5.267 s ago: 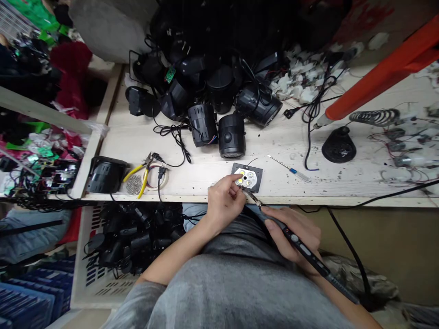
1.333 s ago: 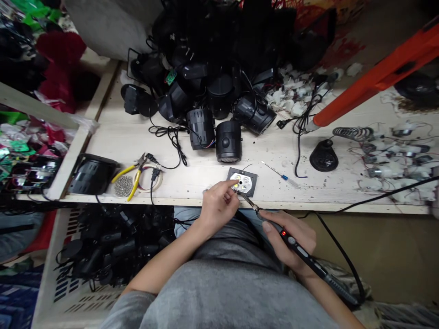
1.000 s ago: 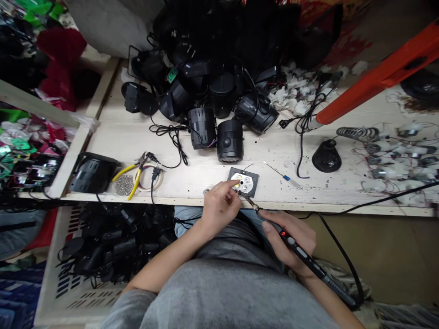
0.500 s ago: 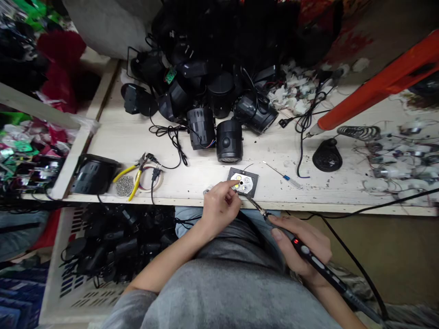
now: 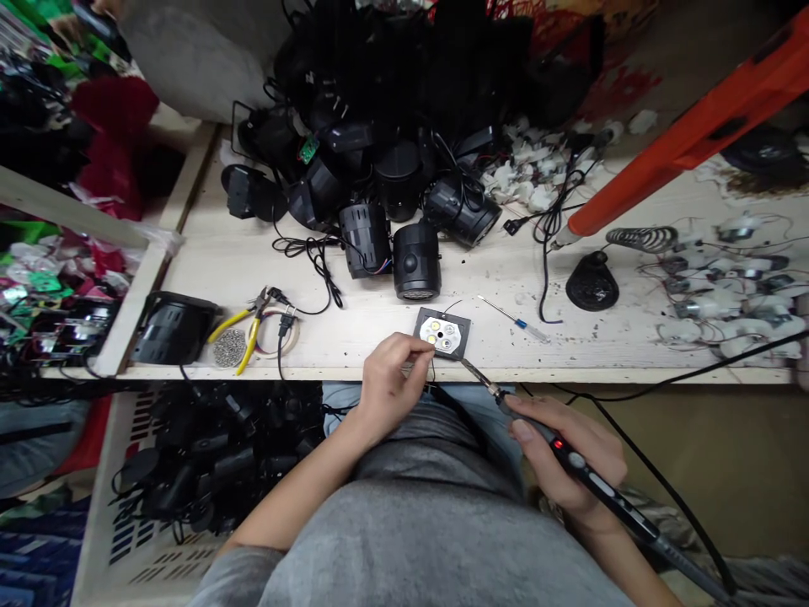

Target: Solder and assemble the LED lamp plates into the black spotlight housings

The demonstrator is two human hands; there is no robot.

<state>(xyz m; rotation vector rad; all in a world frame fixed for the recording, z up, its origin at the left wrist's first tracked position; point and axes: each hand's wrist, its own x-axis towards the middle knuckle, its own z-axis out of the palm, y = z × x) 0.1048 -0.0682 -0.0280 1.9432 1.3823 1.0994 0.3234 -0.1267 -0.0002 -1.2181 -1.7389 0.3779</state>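
The white LED board (image 5: pixel 439 330) sat on a black square plate (image 5: pixel 463 347) near the front edge of the table (image 5: pixel 354 341). The left hand (image 5: pixel 395 388) was close to the plate's lower edge, with its fingers (image 5: pixel 417 356) bent together, but I cannot tell if they pinched something. The right hand (image 5: pixel 569 451) gripped a black soldering iron (image 5: pixel 607 493) like a pen, and its metal tip (image 5: pixel 471 368) was just beside the plate. Behind stood a black spotlight housing (image 5: pixel 415 261). To the right lay a small screwdriver (image 5: pixel 511 319), and to the left yellow-handled pliers (image 5: pixel 249 333).
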